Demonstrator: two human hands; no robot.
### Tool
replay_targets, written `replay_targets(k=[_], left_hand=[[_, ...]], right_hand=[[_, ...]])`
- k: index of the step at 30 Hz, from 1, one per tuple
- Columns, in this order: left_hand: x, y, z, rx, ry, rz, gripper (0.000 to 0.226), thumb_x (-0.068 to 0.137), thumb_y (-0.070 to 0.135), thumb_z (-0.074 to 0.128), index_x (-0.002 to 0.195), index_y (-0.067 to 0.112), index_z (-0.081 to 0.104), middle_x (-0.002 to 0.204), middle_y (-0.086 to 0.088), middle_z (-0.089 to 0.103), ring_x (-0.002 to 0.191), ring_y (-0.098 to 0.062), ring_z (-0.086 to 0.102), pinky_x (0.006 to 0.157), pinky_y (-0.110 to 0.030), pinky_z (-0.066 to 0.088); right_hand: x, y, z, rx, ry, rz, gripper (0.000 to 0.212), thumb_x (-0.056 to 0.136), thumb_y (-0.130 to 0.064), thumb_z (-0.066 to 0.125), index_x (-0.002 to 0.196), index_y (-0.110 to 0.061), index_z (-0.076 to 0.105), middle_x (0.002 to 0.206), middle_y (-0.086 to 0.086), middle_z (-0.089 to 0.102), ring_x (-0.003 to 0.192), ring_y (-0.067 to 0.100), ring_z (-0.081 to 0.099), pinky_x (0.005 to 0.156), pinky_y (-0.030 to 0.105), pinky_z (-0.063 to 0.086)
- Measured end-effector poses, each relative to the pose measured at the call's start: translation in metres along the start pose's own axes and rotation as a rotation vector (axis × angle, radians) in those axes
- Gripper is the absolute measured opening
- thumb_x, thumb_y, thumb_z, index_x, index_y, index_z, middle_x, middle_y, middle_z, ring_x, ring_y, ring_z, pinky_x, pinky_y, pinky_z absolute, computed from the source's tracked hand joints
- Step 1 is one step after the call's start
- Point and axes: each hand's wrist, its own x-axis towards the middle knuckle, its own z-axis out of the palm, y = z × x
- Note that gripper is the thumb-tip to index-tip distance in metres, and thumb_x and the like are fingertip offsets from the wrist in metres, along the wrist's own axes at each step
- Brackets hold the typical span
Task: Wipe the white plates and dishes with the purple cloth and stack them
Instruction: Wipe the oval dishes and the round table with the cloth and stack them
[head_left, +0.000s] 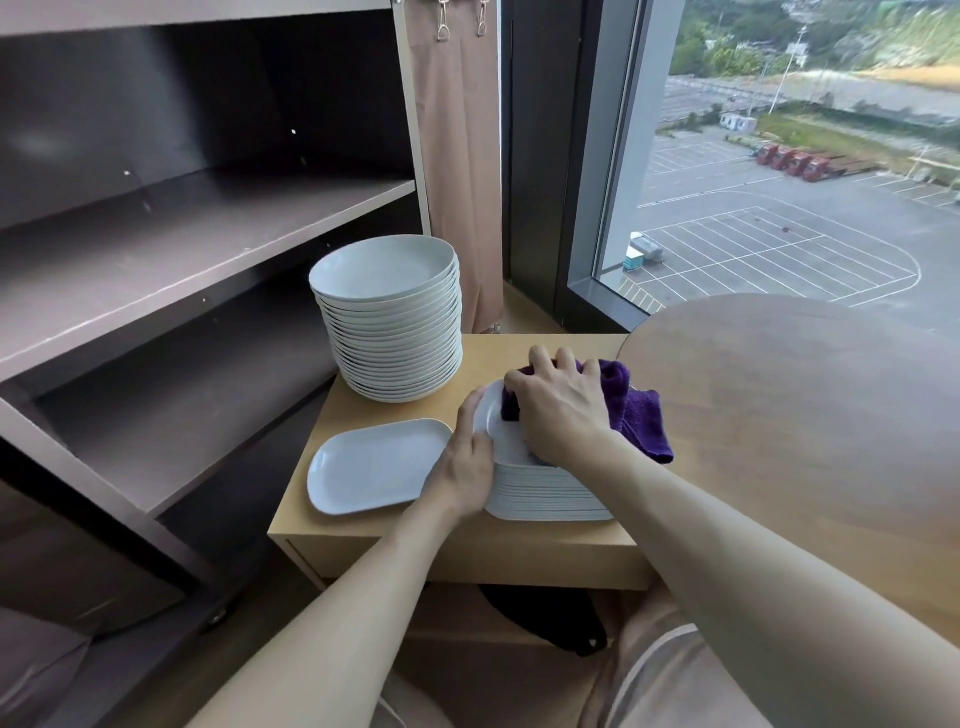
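Right hand (558, 410) clutching purple cloth (641, 415) on plate stack (545, 496), left hand (465, 467) gripping its rim, wooden table (493, 353), window (779, 208)

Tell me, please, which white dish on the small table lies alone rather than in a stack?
The oblong plate at the front left; the others sit in the tall round stack or the low stack under the cloth.
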Motion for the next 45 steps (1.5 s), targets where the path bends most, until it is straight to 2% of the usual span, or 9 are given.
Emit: replay_targets(k=[6,10,15,20,24,29,37,41,45], left_hand=[[-0.001,0.003,0.001,-0.011,0.030,-0.013,0.058,0.109,0.024,0.021,0.159,0.050,0.008,0.168,0.006,0.024,0.142,-0.029,0.040,0.103,-0.031,0.033],[-0.001,0.008,0.002,-0.033,0.037,-0.033,0.060,0.108,0.022,0.021,0.157,0.054,0.009,0.168,0.008,0.025,0.132,-0.030,0.048,0.098,-0.036,0.038],[0.002,0.007,0.002,-0.065,0.030,-0.049,0.061,0.108,0.018,0.021,0.158,0.052,0.010,0.164,0.005,0.032,0.108,-0.021,0.053,0.088,-0.031,0.036],[-0.001,0.010,-0.004,-0.187,-0.019,-0.063,0.057,0.109,0.021,0.024,0.156,0.052,0.014,0.148,0.016,0.032,0.092,0.000,0.044,0.076,-0.009,0.035],[0.000,0.011,-0.006,-0.334,-0.066,-0.052,0.062,0.094,0.054,0.025,0.155,0.055,0.013,0.167,0.009,0.021,0.145,-0.013,0.029,0.123,-0.040,0.026],[0.000,0.007,-0.003,-0.394,-0.087,-0.022,0.076,0.083,0.086,0.019,0.154,0.058,0.018,0.158,0.009,0.042,0.142,-0.013,0.043,0.119,-0.048,0.037],[-0.004,-0.001,0.004,-0.330,-0.034,-0.002,0.062,0.098,0.066,0.022,0.157,0.054,0.008,0.163,0.016,0.030,0.146,-0.010,0.035,0.122,-0.040,0.032],[-0.003,-0.003,0.006,-0.304,0.003,-0.007,0.047,0.112,0.042,0.025,0.156,0.051,0.013,0.153,0.017,0.039,0.129,-0.003,0.046,0.097,-0.016,0.039],[-0.005,-0.001,0.005,-0.200,-0.001,-0.057,0.054,0.111,0.031,0.023,0.155,0.056,0.008,0.142,0.023,0.032,0.118,-0.005,0.039,0.095,-0.024,0.030]], right_hand=[[-0.022,0.042,-0.005,-0.072,-0.074,0.150,0.052,0.074,-0.024,0.074,0.123,-0.029,0.059,0.131,0.008,0.044,0.119,0.037,0.044,0.099,0.056,0.036],[-0.042,0.057,-0.006,-0.046,-0.129,0.185,0.050,0.071,-0.027,0.077,0.118,-0.031,0.058,0.124,0.006,0.046,0.116,0.033,0.044,0.096,0.052,0.037],[-0.049,0.046,-0.012,0.193,-0.140,0.149,0.025,0.084,-0.026,0.054,0.107,-0.033,0.063,0.107,0.003,0.046,0.105,0.030,0.046,0.082,0.042,0.031],[-0.035,0.032,-0.021,0.320,-0.211,0.009,0.018,0.086,-0.024,0.056,0.094,-0.040,0.057,0.107,-0.003,0.046,0.116,0.027,0.045,0.089,0.042,0.035],[-0.020,0.013,-0.016,0.408,-0.194,-0.072,0.023,0.089,-0.029,0.060,0.109,-0.039,0.065,0.116,-0.004,0.051,0.121,0.024,0.045,0.089,0.041,0.038],[-0.006,-0.008,-0.007,0.427,-0.057,-0.109,0.030,0.092,-0.037,0.063,0.122,-0.035,0.063,0.119,-0.001,0.053,0.111,0.025,0.051,0.091,0.044,0.043],[0.002,-0.017,0.009,0.412,0.097,0.023,0.027,0.094,-0.040,0.058,0.119,-0.034,0.063,0.119,0.000,0.055,0.105,0.026,0.051,0.091,0.042,0.044],[0.000,-0.020,0.017,0.381,0.163,0.163,0.030,0.096,-0.041,0.055,0.124,-0.034,0.062,0.122,0.002,0.053,0.108,0.028,0.049,0.089,0.043,0.040],[-0.004,-0.002,0.018,0.317,0.148,0.223,0.033,0.096,-0.038,0.054,0.129,-0.032,0.058,0.125,0.004,0.051,0.111,0.031,0.049,0.092,0.045,0.039]])
